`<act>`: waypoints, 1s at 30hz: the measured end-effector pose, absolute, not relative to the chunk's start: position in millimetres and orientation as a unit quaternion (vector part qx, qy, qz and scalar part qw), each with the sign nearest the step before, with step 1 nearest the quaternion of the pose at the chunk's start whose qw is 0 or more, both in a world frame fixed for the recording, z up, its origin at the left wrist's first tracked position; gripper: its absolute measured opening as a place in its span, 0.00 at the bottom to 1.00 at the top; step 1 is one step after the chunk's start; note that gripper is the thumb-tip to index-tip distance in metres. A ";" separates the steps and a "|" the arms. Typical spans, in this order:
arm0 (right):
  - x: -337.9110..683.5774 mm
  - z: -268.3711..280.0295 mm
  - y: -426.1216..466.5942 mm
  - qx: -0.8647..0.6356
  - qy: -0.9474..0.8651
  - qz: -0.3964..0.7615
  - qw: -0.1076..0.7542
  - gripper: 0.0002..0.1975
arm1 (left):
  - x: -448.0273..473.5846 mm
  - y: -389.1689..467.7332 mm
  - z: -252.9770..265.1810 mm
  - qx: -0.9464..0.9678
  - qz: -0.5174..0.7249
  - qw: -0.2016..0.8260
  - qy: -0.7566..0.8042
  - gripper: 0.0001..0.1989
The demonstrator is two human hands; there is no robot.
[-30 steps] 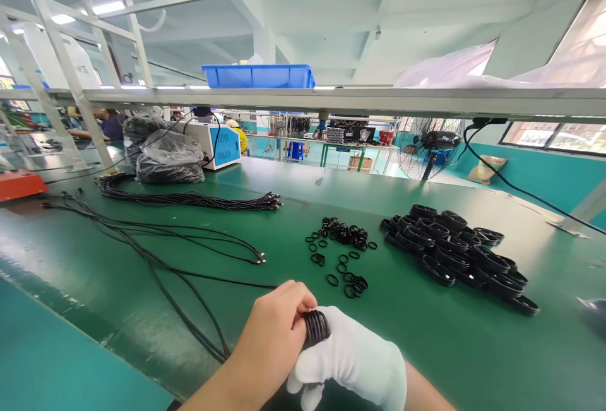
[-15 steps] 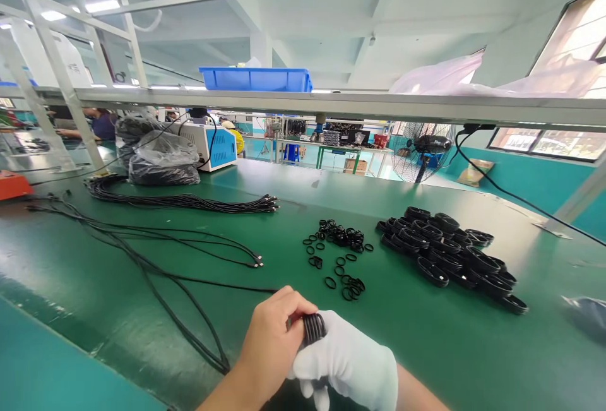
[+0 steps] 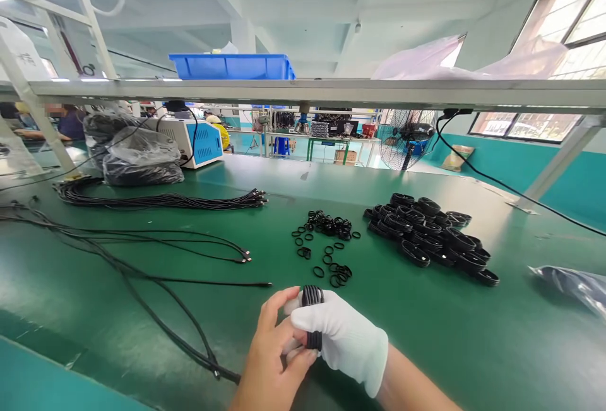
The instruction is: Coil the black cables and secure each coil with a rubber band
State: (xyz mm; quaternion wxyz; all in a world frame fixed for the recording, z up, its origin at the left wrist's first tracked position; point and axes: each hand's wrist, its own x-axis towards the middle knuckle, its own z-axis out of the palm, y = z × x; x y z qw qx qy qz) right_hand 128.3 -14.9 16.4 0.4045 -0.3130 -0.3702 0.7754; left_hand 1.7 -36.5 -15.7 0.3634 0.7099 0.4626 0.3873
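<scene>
A small black coiled cable bundle is held upright between both hands near the table's front edge. My right hand, in a white glove, grips it from the right. My bare left hand pinches it from the left, fingers partly spread. Just beyond the hands lie several small black rubber rings. A heap of coiled black cable bundles sits further right.
Loose black cables trail across the green table on the left; a straight cable bunch lies behind. Bagged goods, a blue-white machine and a plastic bag stand around. An overhead shelf carries a blue bin.
The coil now stands more upright between the hands, and my left fingers have opened out around it. The view has shifted to the right.
</scene>
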 end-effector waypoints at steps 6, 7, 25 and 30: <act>139.5 12.7 -17.2 -0.383 -0.378 0.769 0.344 0.11 | -20.0 -14.6 8.0 0.707 0.342 0.405 0.469 0.06; 140.6 13.1 -17.4 -0.398 -0.386 0.764 0.331 0.12 | -21.4 -10.5 12.3 0.711 0.344 0.384 0.479 0.08; 135.5 9.0 -14.0 -0.449 -0.439 0.740 0.241 0.05 | -10.4 5.6 28.1 0.810 0.221 0.245 0.485 0.08; 136.9 11.4 -13.0 -0.451 -0.397 0.761 0.246 0.10 | -10.1 63.4 38.7 0.799 0.159 0.362 0.453 0.07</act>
